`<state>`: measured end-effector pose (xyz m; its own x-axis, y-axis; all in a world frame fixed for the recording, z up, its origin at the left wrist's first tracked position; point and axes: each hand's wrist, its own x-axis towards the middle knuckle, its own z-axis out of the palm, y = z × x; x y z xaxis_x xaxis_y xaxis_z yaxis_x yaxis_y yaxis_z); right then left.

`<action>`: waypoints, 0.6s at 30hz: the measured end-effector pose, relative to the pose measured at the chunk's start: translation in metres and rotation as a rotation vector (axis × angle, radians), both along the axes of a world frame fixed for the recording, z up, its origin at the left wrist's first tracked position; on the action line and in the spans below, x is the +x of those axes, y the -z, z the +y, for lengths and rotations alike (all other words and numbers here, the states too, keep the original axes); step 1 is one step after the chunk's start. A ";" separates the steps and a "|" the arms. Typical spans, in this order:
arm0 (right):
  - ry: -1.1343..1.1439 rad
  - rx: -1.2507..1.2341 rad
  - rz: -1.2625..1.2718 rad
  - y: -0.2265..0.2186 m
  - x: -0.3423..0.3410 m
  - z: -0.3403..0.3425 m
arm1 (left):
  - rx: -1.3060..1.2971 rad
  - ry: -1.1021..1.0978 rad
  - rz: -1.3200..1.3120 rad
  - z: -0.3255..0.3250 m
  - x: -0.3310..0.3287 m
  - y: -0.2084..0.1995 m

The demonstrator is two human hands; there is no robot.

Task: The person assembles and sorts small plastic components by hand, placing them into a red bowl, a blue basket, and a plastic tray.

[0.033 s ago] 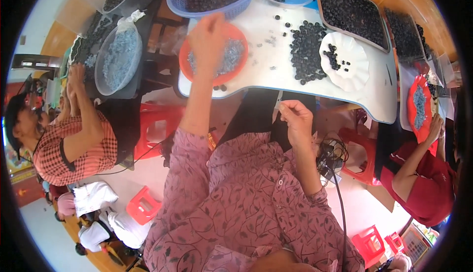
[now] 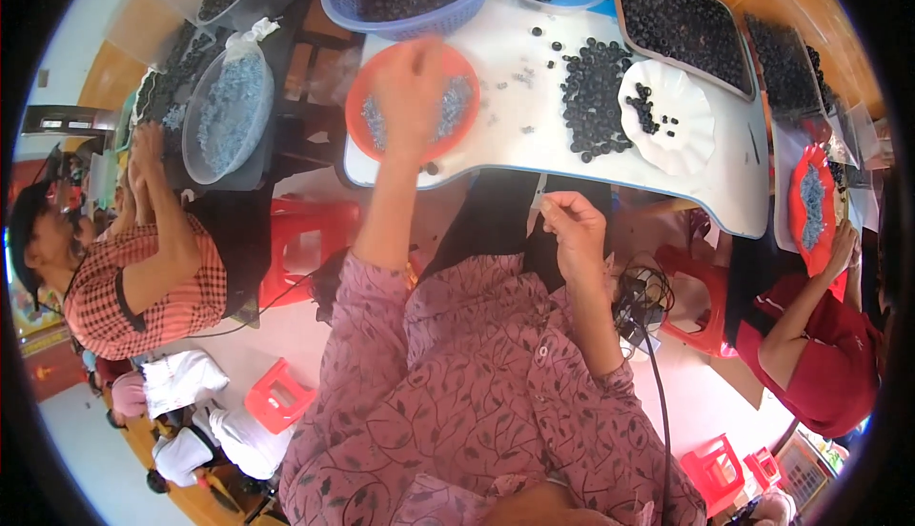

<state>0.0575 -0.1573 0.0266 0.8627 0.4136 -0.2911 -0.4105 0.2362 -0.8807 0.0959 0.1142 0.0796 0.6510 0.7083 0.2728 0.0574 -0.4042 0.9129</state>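
Observation:
Over an orange bowl [image 2: 358, 126] of small clear-bluish plastic pieces [image 2: 456, 105], my left hand [image 2: 408, 97] is smeared by motion. Its fingers are too blurred to show a grip. My right hand [image 2: 578, 225] is held above my lap, just off the table's near edge. Thumb and forefinger are pinched together, and whatever lies between them is too small to name. A thin pale strip [image 2: 540, 186] shows just beyond those fingertips; I cannot tell whether they touch it. Black ring-shaped parts [image 2: 596, 102] lie loose on the white table [image 2: 477, 150].
Behind the bowl stands a blue-purple basket [image 2: 335, 2] of black parts. A white scalloped plate [image 2: 688, 135] and a tray [image 2: 681, 26] of black parts are on the right. Co-workers sit at left [image 2: 143, 278] and right [image 2: 820, 345]. A black cable [image 2: 660, 393] hangs beside my right arm.
My left hand has shifted slightly toward me and to the right over the orange bowl. My right hand has barely moved and stays pinched.

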 end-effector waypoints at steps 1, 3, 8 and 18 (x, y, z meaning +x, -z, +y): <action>0.006 -0.001 -0.005 0.000 0.001 0.001 | 0.126 0.021 0.087 -0.013 -0.009 0.013; 0.011 -0.009 -0.019 0.001 0.003 0.001 | 0.137 0.063 0.113 -0.046 -0.024 0.023; 0.021 -0.021 -0.103 0.002 0.008 0.005 | 0.296 0.216 0.072 -0.090 -0.029 0.050; 0.050 -0.184 -0.181 -0.002 0.012 0.007 | 0.562 0.246 0.202 -0.103 -0.020 0.055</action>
